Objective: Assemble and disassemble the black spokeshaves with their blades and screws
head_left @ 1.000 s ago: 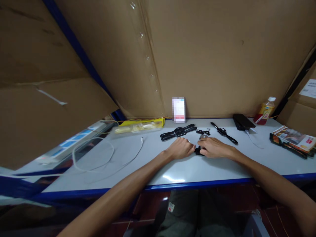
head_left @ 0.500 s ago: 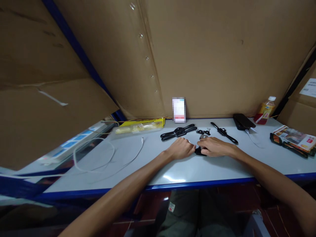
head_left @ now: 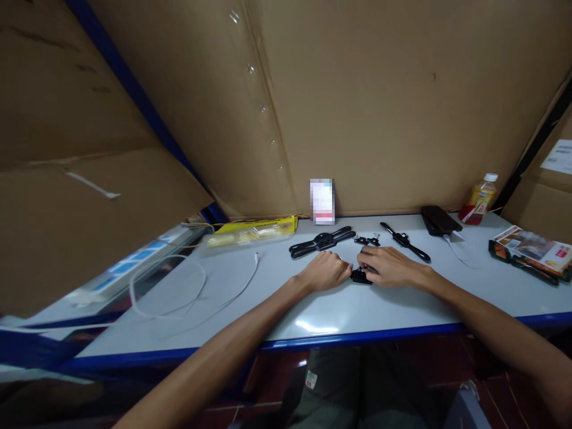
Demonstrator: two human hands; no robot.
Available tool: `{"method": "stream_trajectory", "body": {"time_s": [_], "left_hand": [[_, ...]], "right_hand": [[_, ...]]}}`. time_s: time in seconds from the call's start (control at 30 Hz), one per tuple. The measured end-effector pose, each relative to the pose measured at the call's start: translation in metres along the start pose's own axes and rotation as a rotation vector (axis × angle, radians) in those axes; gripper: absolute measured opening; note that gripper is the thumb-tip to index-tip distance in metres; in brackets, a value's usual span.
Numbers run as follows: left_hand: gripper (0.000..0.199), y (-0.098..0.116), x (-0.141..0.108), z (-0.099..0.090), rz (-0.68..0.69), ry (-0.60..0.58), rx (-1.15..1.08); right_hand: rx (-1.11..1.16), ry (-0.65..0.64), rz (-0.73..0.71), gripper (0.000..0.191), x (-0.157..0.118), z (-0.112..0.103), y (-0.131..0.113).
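Observation:
On the table in front of me, my left hand (head_left: 328,271) is closed round one end of a black spokeshave (head_left: 361,277), most of which the hands cover. My right hand (head_left: 388,266) is over its other side, fingers bent and pinched at a small flat metal piece, which is largely hidden. Just beyond the hands lie small black parts (head_left: 367,240) with screws. Crossed black spokeshaves (head_left: 322,241) rest to the left of those parts, and another single spokeshave (head_left: 404,240) lies to the right.
A phone (head_left: 322,201) leans against the cardboard wall (head_left: 379,107). A plastic-wrapped pack (head_left: 250,234) and a white cable (head_left: 245,286) lie to the left, near a power strip (head_left: 129,268). A black case (head_left: 440,221), a bottle (head_left: 479,201) and a packet (head_left: 536,250) are at right.
The view has shifted slightly. Both hands stay at the same black spokeshave; the flat metal piece by my right fingers shows less than before.

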State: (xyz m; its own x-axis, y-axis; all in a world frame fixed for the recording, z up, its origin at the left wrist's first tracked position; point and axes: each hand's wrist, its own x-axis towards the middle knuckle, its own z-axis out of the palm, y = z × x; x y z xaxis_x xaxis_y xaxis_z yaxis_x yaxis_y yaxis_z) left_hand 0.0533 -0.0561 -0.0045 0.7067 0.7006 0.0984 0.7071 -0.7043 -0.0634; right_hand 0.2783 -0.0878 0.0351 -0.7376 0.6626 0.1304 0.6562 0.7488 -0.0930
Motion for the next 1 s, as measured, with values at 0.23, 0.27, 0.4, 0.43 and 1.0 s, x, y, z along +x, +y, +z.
{"method": "stream_trajectory", "body": {"time_s": [0.23,0.27,0.4,0.43,1.0], "left_hand": [[0.053,-0.003,0.0,0.002,0.006,0.018,-0.073],[0.053,-0.003,0.0,0.002,0.006,0.025,-0.077],[0.052,-0.002,-0.001,0.0,-0.002,0.016,-0.068],[0.053,-0.002,-0.001,-0.001,-0.004,0.012,-0.061],[0.054,-0.002,-0.001,-0.002,0.004,0.007,-0.025]], "right_hand": [[0.18,0.069,-0.107,0.027,0.001,0.003,0.006],[0.171,0.078,-0.109,0.027,0.001,0.003,0.007],[0.09,0.129,-0.078,0.025,0.0,0.004,0.011],[0.078,0.137,-0.071,0.025,0.0,0.005,0.011],[0.092,0.148,-0.116,0.036,0.0,0.005,0.008]]}}
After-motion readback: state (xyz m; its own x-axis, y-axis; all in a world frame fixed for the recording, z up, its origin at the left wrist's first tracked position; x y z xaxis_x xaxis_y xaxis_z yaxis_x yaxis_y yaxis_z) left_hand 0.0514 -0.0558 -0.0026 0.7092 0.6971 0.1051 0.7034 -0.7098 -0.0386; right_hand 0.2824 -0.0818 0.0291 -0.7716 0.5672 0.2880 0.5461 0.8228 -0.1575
